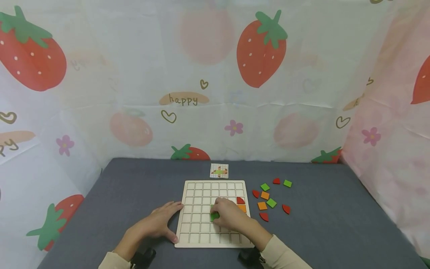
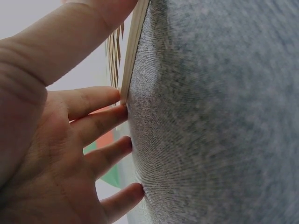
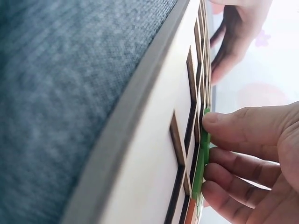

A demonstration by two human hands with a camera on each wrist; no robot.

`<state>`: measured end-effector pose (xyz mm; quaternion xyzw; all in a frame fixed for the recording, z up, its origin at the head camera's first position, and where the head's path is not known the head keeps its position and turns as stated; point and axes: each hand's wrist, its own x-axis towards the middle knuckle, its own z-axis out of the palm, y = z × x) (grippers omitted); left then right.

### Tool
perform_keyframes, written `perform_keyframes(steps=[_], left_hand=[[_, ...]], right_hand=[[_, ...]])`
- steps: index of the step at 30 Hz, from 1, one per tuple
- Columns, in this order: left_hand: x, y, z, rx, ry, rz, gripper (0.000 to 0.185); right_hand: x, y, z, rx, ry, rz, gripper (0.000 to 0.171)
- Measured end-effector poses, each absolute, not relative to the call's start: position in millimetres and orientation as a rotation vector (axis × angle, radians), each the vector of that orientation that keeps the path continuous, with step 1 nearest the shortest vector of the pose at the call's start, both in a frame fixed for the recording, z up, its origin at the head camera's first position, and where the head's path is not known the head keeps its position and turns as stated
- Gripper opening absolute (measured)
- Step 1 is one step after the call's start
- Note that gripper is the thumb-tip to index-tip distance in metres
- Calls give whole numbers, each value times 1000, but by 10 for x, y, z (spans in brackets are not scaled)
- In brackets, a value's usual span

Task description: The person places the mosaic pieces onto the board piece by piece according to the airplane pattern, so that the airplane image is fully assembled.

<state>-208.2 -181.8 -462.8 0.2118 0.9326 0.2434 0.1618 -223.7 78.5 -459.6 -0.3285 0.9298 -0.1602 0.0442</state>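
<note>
The fingers [image 3: 243, 165] of the right hand [image 1: 230, 213] are bent, pinching a green piece [image 1: 213, 218] under their tips, at the grid board [image 1: 201, 245]; the left hand [image 1: 161, 220], fingers spread apart, touches the board's edge.

Soft, even light fills the head view, while grey cloth [image 2: 233, 112] blurs in both wrist views.

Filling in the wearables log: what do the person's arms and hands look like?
Left sleeve and right sleeve: plain, pale cream. Left device and right device, at the sleeve ends: black, blocky; markings and cables can't be made out. Left hand and right hand: bare, no gloves or rings visible.
</note>
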Motion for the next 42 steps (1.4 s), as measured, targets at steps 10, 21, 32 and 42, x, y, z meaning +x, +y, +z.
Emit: perform_keyframes(steps=[10, 21, 32, 42], left_hand=[[-2090, -1833, -4631, 566, 2625, 709, 105], [-2088, -1799, -4591, 565, 2635, 692, 105], [-2098, -1816, -4610, 566, 2630, 684, 106], [-2072, -1840, -4591, 602, 2619, 716, 103]], right_hand=[[-2231, 857, -4544, -944, 2782, -616, 19], [-2310, 1242, -4484, -888, 2829, -771, 22], [-2341, 1664, -4476, -686, 2946, -781, 20], [-2383, 2015, -4514, -438, 2977, -833, 23]])
